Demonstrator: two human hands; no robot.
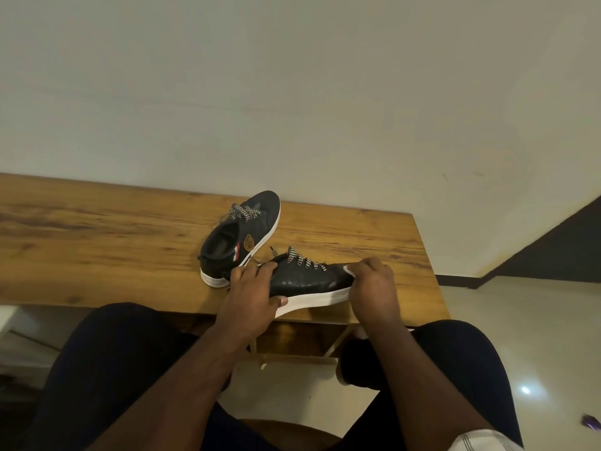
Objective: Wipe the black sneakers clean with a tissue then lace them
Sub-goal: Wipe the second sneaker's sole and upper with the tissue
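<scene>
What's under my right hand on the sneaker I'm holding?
The right hand covers the toe of the near sneaker, pressing a white tissue whose edge peeks out. The toe cap itself is hidden. The left hand holds the heel end.

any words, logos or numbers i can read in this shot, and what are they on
No text can be read.
Tan badge on the side of the far sneaker: shield-shaped, its marks too small and blurred to read.
Red and white stripe tag beside the badge: stripes only, no letters visible.
Near sneaker, held by the left hand and right hand: no label visible.
</scene>
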